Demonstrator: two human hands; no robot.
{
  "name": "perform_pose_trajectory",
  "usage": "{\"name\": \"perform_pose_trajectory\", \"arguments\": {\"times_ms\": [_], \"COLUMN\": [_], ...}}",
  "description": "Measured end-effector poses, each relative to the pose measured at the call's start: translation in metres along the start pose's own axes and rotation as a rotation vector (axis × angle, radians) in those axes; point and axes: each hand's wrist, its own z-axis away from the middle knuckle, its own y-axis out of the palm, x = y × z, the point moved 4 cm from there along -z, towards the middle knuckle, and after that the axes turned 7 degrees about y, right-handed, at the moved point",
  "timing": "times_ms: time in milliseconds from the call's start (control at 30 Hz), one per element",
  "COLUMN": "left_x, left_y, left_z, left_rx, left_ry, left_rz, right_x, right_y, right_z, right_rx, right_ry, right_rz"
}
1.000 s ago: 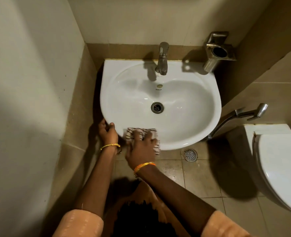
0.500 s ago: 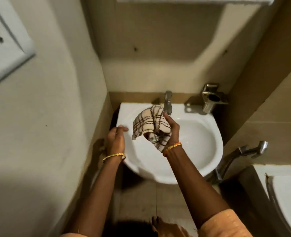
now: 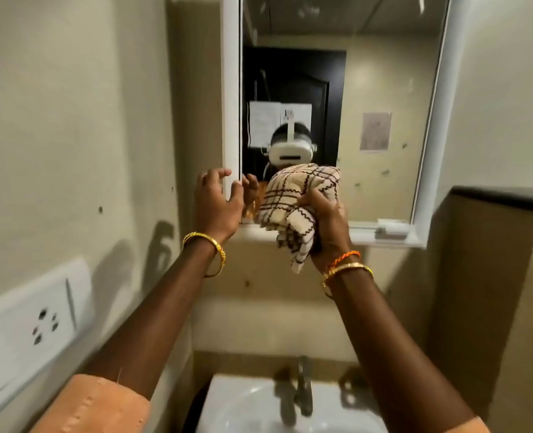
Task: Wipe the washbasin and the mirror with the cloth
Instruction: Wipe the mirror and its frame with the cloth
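A white-framed mirror (image 3: pixel 384 89) hangs on the wall ahead. My right hand (image 3: pixel 327 226) grips a bunched cream cloth (image 3: pixel 293 207) with dark check lines, raised in front of the mirror's lower left part. My left hand (image 3: pixel 216 203) rests on the mirror's left frame edge, its fingers curled round the edge. The white washbasin (image 3: pixel 246 407) shows at the bottom of the view, below both arms, with its metal tap (image 3: pixel 304 389) at the back.
A white socket plate (image 3: pixel 30 323) sits on the left wall. A dark-topped tiled ledge (image 3: pixel 502 198) juts out at the right. A small white object (image 3: pixel 391 228) lies on the mirror's bottom shelf. The walls close in on both sides.
My view has risen from the basin to the mirror. My right hand lifted the cloth off the basin's front rim up to the mirror; my left hand left the basin rim for the mirror frame.
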Motion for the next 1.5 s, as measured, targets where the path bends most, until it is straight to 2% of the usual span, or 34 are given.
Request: {"name": "perform_pose_trajectory", "arguments": {"times_ms": [67, 133, 200, 267, 333, 467, 533, 600, 633, 667, 700, 800, 933, 1000, 1067, 1167, 1300, 1500], "left_x": [-0.014, -0.023, -0.032, -0.041, -0.047, -0.042, -0.041, -0.037, -0.034, -0.032, -0.029, -0.024, -0.020, -0.021, -0.024, -0.030, -0.029, -0.029], "left_y": [0.009, 0.014, 0.017, 0.020, 0.022, 0.029, 0.034, 0.040, 0.042, 0.043, 0.044, 0.042, 0.041, 0.038, 0.033, 0.030, 0.026, 0.022], "left_z": [-0.046, -0.080, -0.109, -0.131, -0.147, -0.170, -0.173, -0.172, -0.173, -0.173, -0.176, -0.180, -0.179, -0.176, -0.175, -0.173, -0.170, -0.165], "left_rx": [0.003, 0.001, -0.003, 0.003, -0.011, -0.009, 0.006, 0.017, 0.007, -0.007, -0.023, -0.020, 0.032, 0.076, 0.050, 0.046, 0.052, 0.070], "left_ry": [0.061, 0.079, 0.087, 0.082, 0.077, 0.004, -0.025, -0.051, -0.055, -0.048, -0.047, -0.071, -0.081, -0.088, -0.076, 0.004, -0.001, -0.023], "left_rz": [-0.036, -0.031, -0.007, 0.003, 0.071, 0.223, 0.369, 0.452, 0.467, 0.489, 0.517, 0.601, 0.618, 0.595, 0.609, 0.595, 0.589, 0.623], "right_x": [0.041, 0.084, 0.122, 0.154, 0.183, 0.248, 0.272, 0.280, 0.275, 0.269, 0.265, 0.253, 0.211, 0.185, 0.157, 0.121, 0.146, 0.219], "right_y": [0.017, 0.037, 0.056, 0.071, 0.085, 0.126, 0.147, 0.164, 0.173, 0.182, 0.193, 0.222, 0.219, 0.201, 0.176, 0.148, 0.161, 0.205], "right_z": [-0.019, -0.027, -0.039, -0.056, -0.076, -0.114, -0.132, -0.162, -0.175, -0.187, -0.191, -0.169, -0.160, -0.152, -0.142, -0.134, -0.139, -0.157], "right_rx": [-0.004, -0.016, -0.091, -0.202, -0.270, -0.366, -0.373, -0.289, -0.247, -0.213, -0.190, -0.248, -0.083, -0.008, 0.062, 0.092, 0.126, -0.045], "right_ry": [-0.222, -0.523, -0.829, -1.060, -1.242, -1.411, -1.402, -1.203, -1.071, -1.038, -1.054, -1.373, -1.382, -1.384, -1.437, -1.486, -1.419, -1.297], "right_rz": [0.075, 0.244, 0.426, 0.586, 0.733, 0.899, 0.976, 1.062, 1.195, 1.292, 1.325, 1.472, 1.664, 1.651, 1.620, 1.694, 1.728, 1.726]}}
